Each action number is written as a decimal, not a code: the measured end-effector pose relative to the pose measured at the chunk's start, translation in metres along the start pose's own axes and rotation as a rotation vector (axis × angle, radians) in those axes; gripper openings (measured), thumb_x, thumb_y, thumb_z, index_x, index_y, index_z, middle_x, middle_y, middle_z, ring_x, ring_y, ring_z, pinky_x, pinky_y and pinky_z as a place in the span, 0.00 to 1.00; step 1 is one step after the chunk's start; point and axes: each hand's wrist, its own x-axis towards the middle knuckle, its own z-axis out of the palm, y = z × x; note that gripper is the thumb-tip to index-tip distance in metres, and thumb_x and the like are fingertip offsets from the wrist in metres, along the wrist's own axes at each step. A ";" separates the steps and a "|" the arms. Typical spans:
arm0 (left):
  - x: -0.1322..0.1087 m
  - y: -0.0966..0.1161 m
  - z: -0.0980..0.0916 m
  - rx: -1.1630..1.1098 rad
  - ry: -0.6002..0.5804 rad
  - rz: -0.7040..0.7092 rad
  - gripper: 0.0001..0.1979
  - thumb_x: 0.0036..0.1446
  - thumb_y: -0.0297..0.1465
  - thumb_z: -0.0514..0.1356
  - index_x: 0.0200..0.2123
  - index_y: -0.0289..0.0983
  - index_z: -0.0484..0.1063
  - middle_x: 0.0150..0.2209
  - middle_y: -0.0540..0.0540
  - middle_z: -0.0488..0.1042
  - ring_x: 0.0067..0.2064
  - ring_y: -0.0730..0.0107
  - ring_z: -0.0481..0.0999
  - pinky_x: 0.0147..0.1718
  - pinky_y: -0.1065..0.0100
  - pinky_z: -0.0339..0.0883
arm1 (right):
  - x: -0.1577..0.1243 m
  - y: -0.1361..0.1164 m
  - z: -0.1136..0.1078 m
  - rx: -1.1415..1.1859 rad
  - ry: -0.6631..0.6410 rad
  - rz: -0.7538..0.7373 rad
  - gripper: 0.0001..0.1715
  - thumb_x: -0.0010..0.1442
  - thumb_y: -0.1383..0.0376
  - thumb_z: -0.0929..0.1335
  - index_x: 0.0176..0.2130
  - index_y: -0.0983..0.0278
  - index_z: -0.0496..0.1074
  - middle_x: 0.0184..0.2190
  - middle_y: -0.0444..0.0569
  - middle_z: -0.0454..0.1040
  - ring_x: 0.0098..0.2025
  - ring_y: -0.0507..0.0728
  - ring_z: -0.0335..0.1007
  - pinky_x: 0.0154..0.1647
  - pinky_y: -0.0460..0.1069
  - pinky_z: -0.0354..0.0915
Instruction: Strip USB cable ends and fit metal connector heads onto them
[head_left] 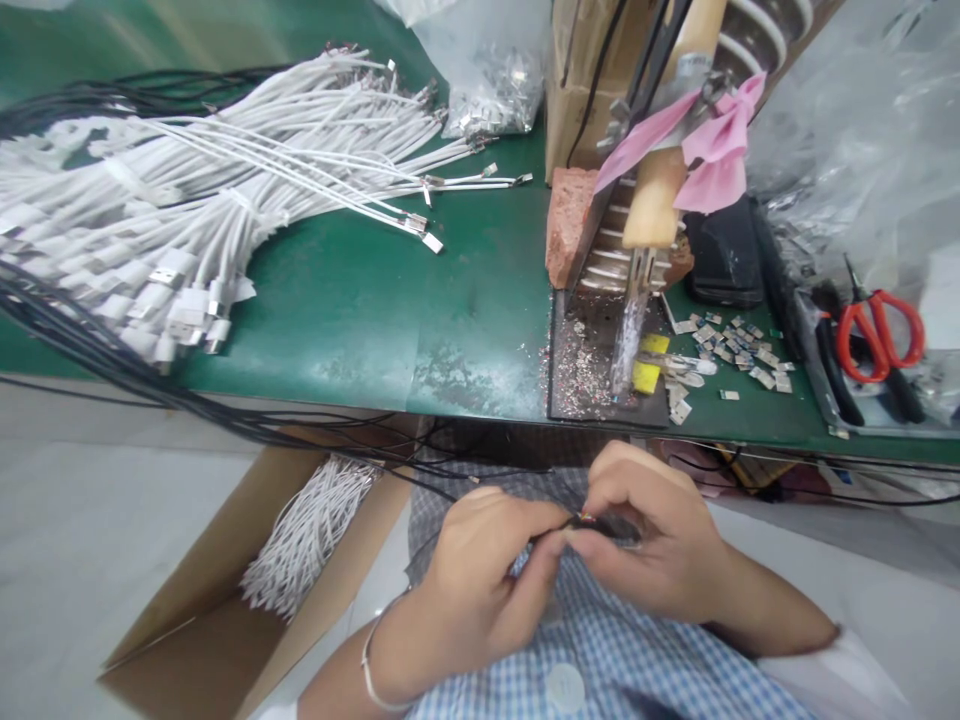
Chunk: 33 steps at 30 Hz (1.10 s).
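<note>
- Black cables sag over the front edge of the green surface, running in toward the person's lap.
- White cables lie bundled on the surface; below, an open box holds more of them.
- The left forearm rises from the bottom edge, a bracelet at its wrist, and slants up to the right.
- The left hand is back up, thumb and index stretched rightward and closed in a pinch on the black cable; its other fingers are mostly hidden.
- The black cable sits between the two hands, above the lap and just in front of the surface's edge; its finer details are too small to tell.
- The iron slants above the hands, tip down over a speckled tray.
- The right hand pinches the cable from the other side, thumb low, index bent above, wrist angled in from the lower right. The thumb tips nearly meet.
- Plugs lie scattered on the surface, near red-handled cutters.
</note>
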 end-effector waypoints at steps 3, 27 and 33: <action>0.001 0.000 0.001 0.027 -0.007 0.002 0.08 0.59 0.20 0.58 0.39 0.36 0.71 0.24 0.50 0.75 0.22 0.73 0.66 0.23 0.69 0.57 | 0.000 -0.002 -0.003 -0.001 -0.048 0.059 0.06 0.62 0.69 0.68 0.33 0.62 0.67 0.27 0.42 0.66 0.27 0.50 0.63 0.25 0.44 0.60; -0.003 -0.001 -0.004 -0.100 -0.001 -0.039 0.05 0.62 0.23 0.60 0.41 0.36 0.70 0.29 0.49 0.79 0.24 0.75 0.73 0.26 0.72 0.66 | -0.008 0.003 0.012 0.079 0.113 -0.101 0.07 0.67 0.70 0.65 0.34 0.62 0.69 0.25 0.43 0.67 0.27 0.51 0.64 0.26 0.46 0.64; -0.008 0.003 0.004 -0.127 0.052 -0.026 0.03 0.64 0.26 0.60 0.41 0.36 0.69 0.29 0.48 0.78 0.25 0.73 0.74 0.27 0.71 0.70 | -0.015 0.004 0.021 0.027 0.217 -0.176 0.07 0.65 0.73 0.64 0.39 0.62 0.69 0.26 0.45 0.68 0.26 0.52 0.62 0.28 0.49 0.68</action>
